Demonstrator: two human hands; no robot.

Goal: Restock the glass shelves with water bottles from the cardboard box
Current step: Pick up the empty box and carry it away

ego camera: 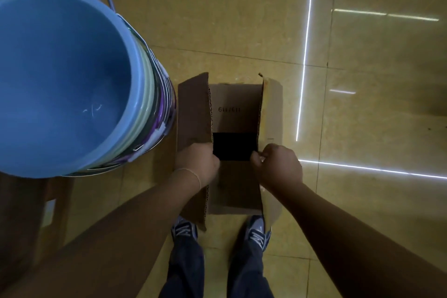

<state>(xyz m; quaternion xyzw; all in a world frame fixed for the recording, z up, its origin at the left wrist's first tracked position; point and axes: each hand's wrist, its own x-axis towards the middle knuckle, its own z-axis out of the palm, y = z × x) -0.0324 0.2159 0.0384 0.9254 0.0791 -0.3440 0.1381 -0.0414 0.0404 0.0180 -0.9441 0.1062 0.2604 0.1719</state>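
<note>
The brown corrugated cardboard box [235,147] sits on the yellow tiled floor [242,19] right ahead of the person's grey laced shoes [257,232], its two long flaps raised. The left hand [197,161] is curled over the edge of the flap at 9 o'clock; the right hand [278,164] pinches the edge of the flap at 3 o'clock. Between them the inner short flaps show, with a dark gap in the middle. No water bottles can be seen through that gap, and no glass shelves are in view, so the restocking proper looks not yet begun.

The likeliest trouble is the stack of nested plastic buckets, topmost pale blue [65,80], standing just beside the box at 9 o'clock. The left flap appears to fold outward toward it, and a firm pull could knock the stack or leave the flap pressed against it, springing back over the opening.

The corrugated edges may tear if both hands pull unevenly, especially at the frayed far corner near 1 o'clock. The dim light also makes the contents hard to judge, so a blind reach could fumble a bottle.
</note>
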